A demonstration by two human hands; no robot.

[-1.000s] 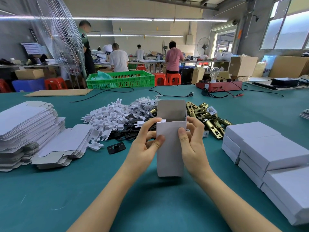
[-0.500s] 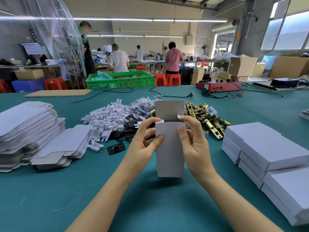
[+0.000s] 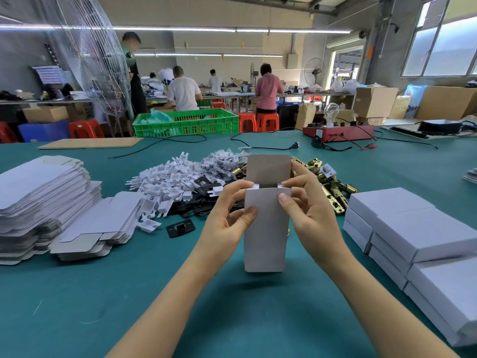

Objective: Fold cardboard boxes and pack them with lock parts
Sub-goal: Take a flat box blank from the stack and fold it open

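Observation:
A small white cardboard box (image 3: 264, 241) stands upright in front of me, just above the green table (image 3: 180, 293), its brown top flap up and open. My left hand (image 3: 227, 218) grips its left side, thumb on the front face and fingers curled over the left side flap. My right hand (image 3: 307, 210) grips its right side, thumb on the front and fingers over the right side flap. Behind the box lie brass lock latches (image 3: 333, 184), black plates (image 3: 180, 227) and white plastic pieces (image 3: 165, 182).
Flat unfolded box blanks (image 3: 41, 202) are stacked at the left. Several closed white boxes (image 3: 423, 241) are stacked at the right. Farther back sit a green crate (image 3: 185, 122), a red tester with a bulb (image 3: 338, 131) and cables. People work at distant tables.
Both hands have shifted up at the box top, the fingers now bending the two small side flaps inward. The box has stayed in about the same place.

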